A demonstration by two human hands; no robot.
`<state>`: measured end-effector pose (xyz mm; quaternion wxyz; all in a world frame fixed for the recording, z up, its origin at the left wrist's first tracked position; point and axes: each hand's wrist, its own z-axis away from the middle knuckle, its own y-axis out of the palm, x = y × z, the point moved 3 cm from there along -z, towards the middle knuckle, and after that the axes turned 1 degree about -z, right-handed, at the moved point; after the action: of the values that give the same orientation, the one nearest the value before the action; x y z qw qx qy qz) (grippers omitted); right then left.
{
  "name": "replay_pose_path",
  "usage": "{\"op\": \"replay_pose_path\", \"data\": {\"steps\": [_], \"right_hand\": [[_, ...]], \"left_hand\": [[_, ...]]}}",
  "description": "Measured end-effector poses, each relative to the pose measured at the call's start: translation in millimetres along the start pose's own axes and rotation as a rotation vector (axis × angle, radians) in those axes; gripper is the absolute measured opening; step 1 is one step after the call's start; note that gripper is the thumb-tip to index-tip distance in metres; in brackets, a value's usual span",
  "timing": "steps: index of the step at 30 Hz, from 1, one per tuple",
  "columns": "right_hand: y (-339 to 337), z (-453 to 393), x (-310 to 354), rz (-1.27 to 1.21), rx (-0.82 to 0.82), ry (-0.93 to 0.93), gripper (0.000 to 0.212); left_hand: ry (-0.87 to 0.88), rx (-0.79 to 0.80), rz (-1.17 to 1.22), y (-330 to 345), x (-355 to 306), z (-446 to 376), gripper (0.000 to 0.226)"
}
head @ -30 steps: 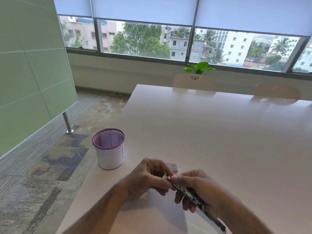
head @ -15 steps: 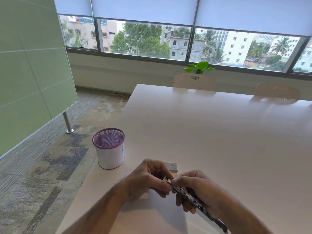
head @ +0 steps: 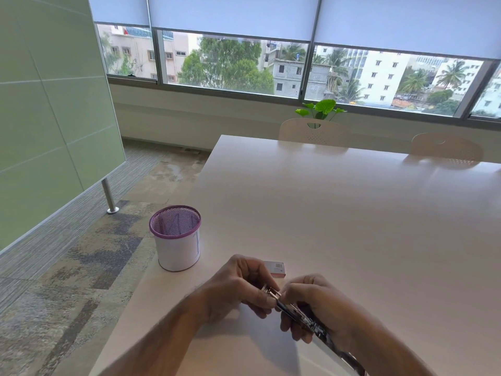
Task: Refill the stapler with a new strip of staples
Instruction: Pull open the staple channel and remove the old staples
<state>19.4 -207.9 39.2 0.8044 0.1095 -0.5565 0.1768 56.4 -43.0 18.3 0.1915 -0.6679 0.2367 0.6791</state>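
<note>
A metal stapler (head: 306, 320), opened out long, lies slanted in my right hand (head: 322, 308), its far tip pointing up-left. My right fingers wrap around its middle, and its rear end runs off toward the bottom edge. My left hand (head: 238, 286) pinches the stapler's front tip between thumb and fingers. Whether a staple strip is between the fingers I cannot tell. A small white staple box (head: 276, 268) with a barcode lies on the table just behind my hands, partly hidden.
A mesh pen cup (head: 176, 240) with a purple rim and white wrap stands at the table's left edge. The white table (head: 339, 213) stretches far ahead. Two pale chairs (head: 314, 131) and a green plant stand at its far side. The carpeted floor drops off left.
Both hands stay close together on the stapler. My fingers have shifted slightly at the stapler's front tip; nothing else moved.
</note>
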Motion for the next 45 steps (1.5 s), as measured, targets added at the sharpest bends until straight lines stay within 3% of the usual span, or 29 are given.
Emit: {"op": "replay_pose_path", "data": {"steps": [16, 22, 28, 33, 41, 45], "right_hand": [[-4.8, -5.7, -5.2, -0.089, 0.132, 0.029, 0.034], [-16.1, -2.9, -2.7, -0.302, 0.161, 0.023, 0.045], [-23.9, 1.6, 5.7, -0.266, 0.244, -0.061, 0.016], [-32.9, 8.0, 13.8, -0.241, 0.266, -0.073, 0.022], [-39.5, 14.5, 22.1, -0.098, 0.206, -0.06, 0.041], [-38.4, 15.9, 24.2, -0.069, 0.199, -0.059, 0.039]], "left_hand": [[-0.022, 0.006, 0.041, -2.6, -1.2, 0.3, 0.019], [-0.026, -0.022, 0.082, -5.1, -2.1, 0.5, 0.02], [-0.027, -0.078, 0.123, -13.7, -0.7, 0.5, 0.021], [-0.023, -0.152, 0.168, -21.2, 0.5, 0.8, 0.022], [-0.012, -0.123, 0.064, -15.0, 0.7, 0.5, 0.016], [-0.029, -0.109, 0.02, -11.8, -2.6, -0.5, 0.009]]}}
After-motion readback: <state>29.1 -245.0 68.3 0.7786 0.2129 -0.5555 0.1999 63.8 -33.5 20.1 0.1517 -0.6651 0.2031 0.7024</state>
